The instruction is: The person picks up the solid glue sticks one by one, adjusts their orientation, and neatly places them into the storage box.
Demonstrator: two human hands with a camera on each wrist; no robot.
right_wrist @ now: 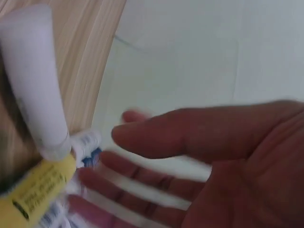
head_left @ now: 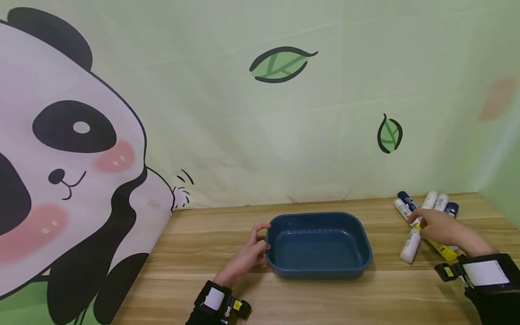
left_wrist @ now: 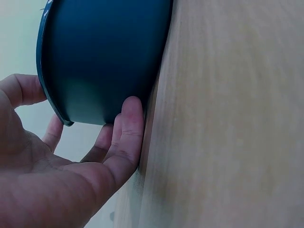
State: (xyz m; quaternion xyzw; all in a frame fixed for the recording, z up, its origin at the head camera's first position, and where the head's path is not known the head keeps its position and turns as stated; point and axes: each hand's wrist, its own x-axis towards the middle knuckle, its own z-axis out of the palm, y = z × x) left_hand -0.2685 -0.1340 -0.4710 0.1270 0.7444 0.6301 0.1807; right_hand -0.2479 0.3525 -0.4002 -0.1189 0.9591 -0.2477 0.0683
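A dark blue rectangular basin [head_left: 318,273] stands on the wooden table. My left hand [head_left: 248,253] is at its left end, fingertips touching the outer wall and rim. In the left wrist view the fingers [left_wrist: 132,118] lie against the lower side wall, close above the tabletop. On the right, my right hand [head_left: 443,228] is over a loose pile of tubes, thumb and fingers apart with nothing between them. A white tube [right_wrist: 35,80] lies with one end against a yellow printed tube [right_wrist: 40,192]. Other white tubes [head_left: 430,199] and a dark blue one [head_left: 407,201] lie around them, partly hidden by the hand.
A pale green backdrop [head_left: 227,113] with a panda and leaf drawings rises behind the table [head_left: 203,239]. Another green panel [head_left: 503,180] borders the right side. The tube pile sits right of the basin, near the table's back edge.
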